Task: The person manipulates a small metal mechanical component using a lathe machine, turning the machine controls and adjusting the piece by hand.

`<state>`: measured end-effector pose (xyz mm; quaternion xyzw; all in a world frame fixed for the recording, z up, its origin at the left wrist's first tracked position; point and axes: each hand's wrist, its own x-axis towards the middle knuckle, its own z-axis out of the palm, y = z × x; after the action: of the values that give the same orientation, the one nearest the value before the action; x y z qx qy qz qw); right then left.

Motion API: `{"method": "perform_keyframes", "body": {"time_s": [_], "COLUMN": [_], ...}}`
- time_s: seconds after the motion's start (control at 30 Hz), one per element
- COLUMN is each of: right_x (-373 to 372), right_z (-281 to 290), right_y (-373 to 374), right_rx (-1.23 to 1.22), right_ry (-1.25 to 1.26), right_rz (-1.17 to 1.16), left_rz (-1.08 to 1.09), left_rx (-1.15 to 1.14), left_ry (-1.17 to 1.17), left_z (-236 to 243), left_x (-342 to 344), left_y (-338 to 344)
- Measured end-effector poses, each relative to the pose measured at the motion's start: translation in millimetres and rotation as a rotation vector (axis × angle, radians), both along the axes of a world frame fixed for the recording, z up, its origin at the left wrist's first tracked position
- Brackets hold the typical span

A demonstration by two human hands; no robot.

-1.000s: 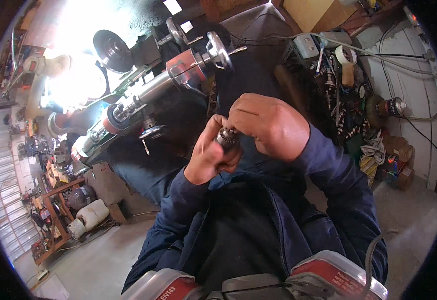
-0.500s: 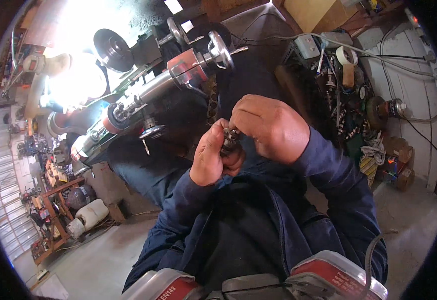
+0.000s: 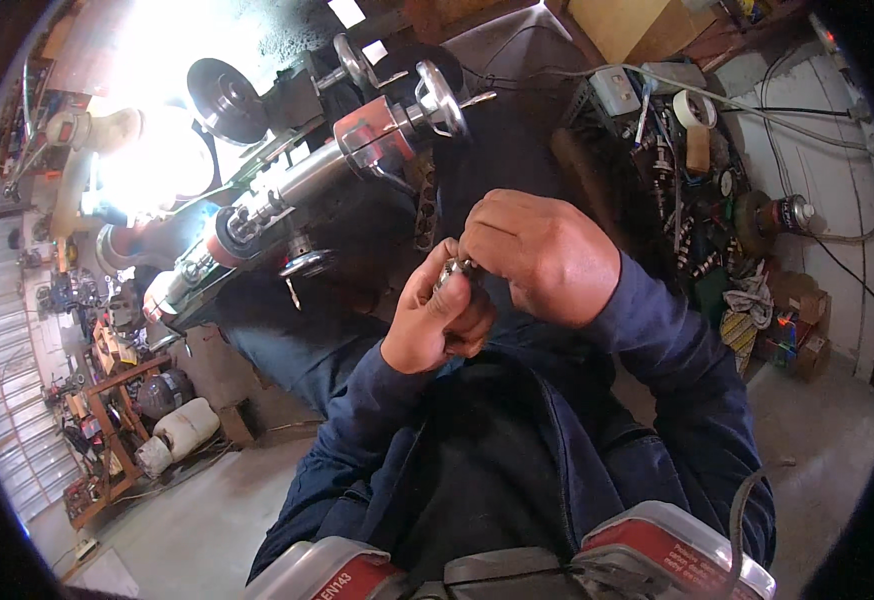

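Note:
My left hand (image 3: 435, 318) is closed around a small shiny metal part with a toothed collar, like a drill chuck (image 3: 451, 270). Its thumb presses along the near side, and the fingers curl underneath. Against the far right end of that part, my right hand (image 3: 542, 255) is also closed, with fingers bent and pinched together. Whatever lies between the right fingertips is hidden by the back of that hand. Both hands meet in front of my body, above my lap.
A lathe (image 3: 307, 180) with a handwheel (image 3: 440, 102) runs diagonally at the far left under bright light. On the right are crowded tools, a tape roll (image 3: 694, 110) and cables. A white container (image 3: 186, 428) lies at the left. Filter cases (image 3: 682, 550) show at the bottom.
My left hand has turned the metal part and shifted its grip; the thumb now lies over it and covers more of the toothed collar. My right hand has barely moved.

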<state>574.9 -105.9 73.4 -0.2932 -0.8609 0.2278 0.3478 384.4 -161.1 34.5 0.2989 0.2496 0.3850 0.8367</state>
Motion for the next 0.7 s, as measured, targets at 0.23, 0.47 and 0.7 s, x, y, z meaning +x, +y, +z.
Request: {"method": "perform_keyframes", "body": {"time_s": [0.23, 0.47, 0.7], "right_x": [0, 1, 2], "right_z": [-2, 2, 6], "right_y": [-3, -2, 0], "right_rx": [-0.008, 0.035, 0.007], "right_ry": [0.010, -0.033, -0.097], "right_rz": [0.010, -0.002, 0.015], "left_rz": [-0.021, -0.065, -0.062], "left_rx": [-0.079, -0.160, -0.226], "left_ry": [0.032, -0.080, -0.115], "left_z": [3, -17, -12], "left_x": [-1, -3, 1], "left_y": [0, -2, 4]}}
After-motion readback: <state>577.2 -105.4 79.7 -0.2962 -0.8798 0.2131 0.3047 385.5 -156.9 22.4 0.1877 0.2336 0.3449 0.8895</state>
